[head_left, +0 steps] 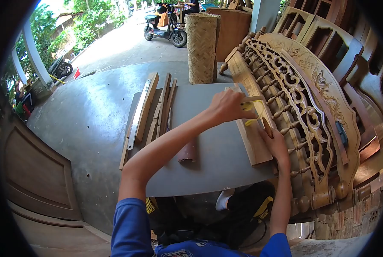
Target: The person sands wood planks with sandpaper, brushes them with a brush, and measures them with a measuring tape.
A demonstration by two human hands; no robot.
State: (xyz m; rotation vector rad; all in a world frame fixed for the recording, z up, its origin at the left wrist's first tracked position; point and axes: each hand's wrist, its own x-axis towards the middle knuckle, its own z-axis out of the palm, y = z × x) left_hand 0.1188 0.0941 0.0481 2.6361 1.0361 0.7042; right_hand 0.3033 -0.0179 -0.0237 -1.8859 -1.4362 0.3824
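Working at the edge of a grey tabletop (200, 171), the person has the left hand (228, 105) closed around a yellow tool (246, 106), likely a tape measure or marker, can't tell which; a pale strip sticks out of the fist toward the carved wooden headboard (303, 107). The right hand (275, 143) rests fingers-down on a flat wooden board (251, 137), loosely curled, and seems to pinch a small brown stick or pencil (266, 126), though how firm that hold is can't be told. The board lies on the tabletop's right side, touching the headboard's spindle row. Risks: the board overhangs near the table edge, so a push from the right hand could slide it off or skew it against the spindles; the yellow tool could slip and mar the carving; the loose wood strips (157, 111) and hand saw (138, 115) further left sit well apart, little hazard. A roll of sandpaper (187, 152) near the left forearm could get knocked by the elbow.
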